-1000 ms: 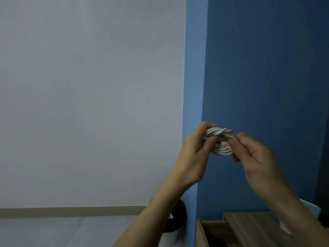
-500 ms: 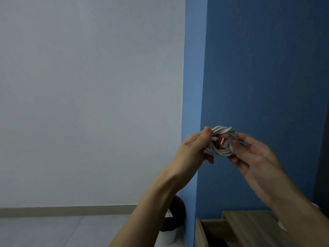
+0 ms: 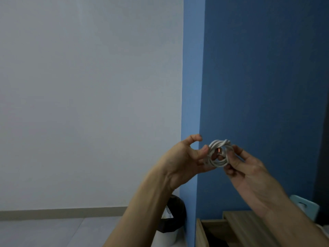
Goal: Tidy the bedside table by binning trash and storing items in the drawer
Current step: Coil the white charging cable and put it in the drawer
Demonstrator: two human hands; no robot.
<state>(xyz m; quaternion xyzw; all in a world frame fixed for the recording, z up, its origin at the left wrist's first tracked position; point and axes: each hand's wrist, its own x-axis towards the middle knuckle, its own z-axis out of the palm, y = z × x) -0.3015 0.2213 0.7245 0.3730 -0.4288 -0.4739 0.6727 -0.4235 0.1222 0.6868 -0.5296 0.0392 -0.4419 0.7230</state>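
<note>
A coiled white cable [image 3: 218, 154] with a copper-coloured plug in its middle is held up in front of the blue wall. My right hand [image 3: 249, 168] pinches the coil's right side. My left hand [image 3: 185, 157] touches its left side with the lower fingers, while its thumb and forefinger are spread apart. Below, the wooden bedside table [image 3: 242, 223] shows its top, and its drawer [image 3: 202, 232] stands pulled out at the bottom edge. A bin with a black bag [image 3: 175, 216] stands on the floor left of the table.
A pale blue object [image 3: 305, 205] sits at the table's back right, partly behind my right arm. A white wall fills the left, with a grey floor and skirting below. A blue corner post rises just behind the bin.
Both hands have dropped slightly with the cable. My left thumb and forefinger have opened off the coil, and the copper plug now shows in its centre.
</note>
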